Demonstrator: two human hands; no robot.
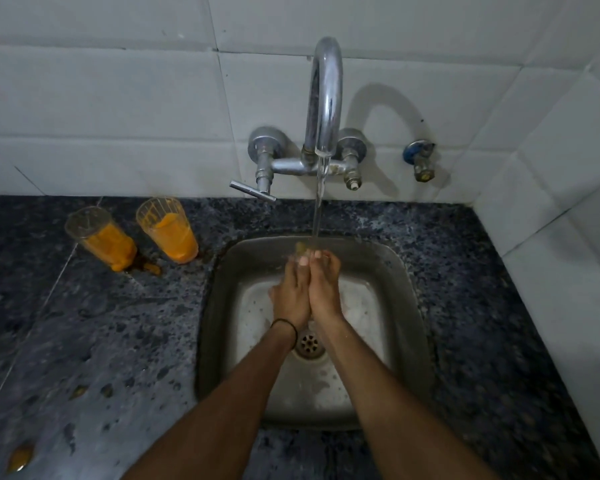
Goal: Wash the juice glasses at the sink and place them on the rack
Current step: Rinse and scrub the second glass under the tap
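Two clear juice glasses stand on the dark granite counter left of the sink, the left glass (99,237) and the right glass (168,230). Both hold thick orange juice residue. Orange juice is smeared around the base of the left one. My left hand (291,289) and my right hand (326,289) are pressed side by side over the steel sink (222,306), fingers straight, fingertips under the running water. Neither hand holds a glass. A small blurred olive patch shows at the fingertips. No rack is in view.
The chrome tap (324,98) runs from the tiled back wall, with a lever handle (253,190) to its left and a blue valve (418,157) to its right. The drain (309,342) lies below my wrists. An orange juice blob (20,457) sits on the counter at the near left.
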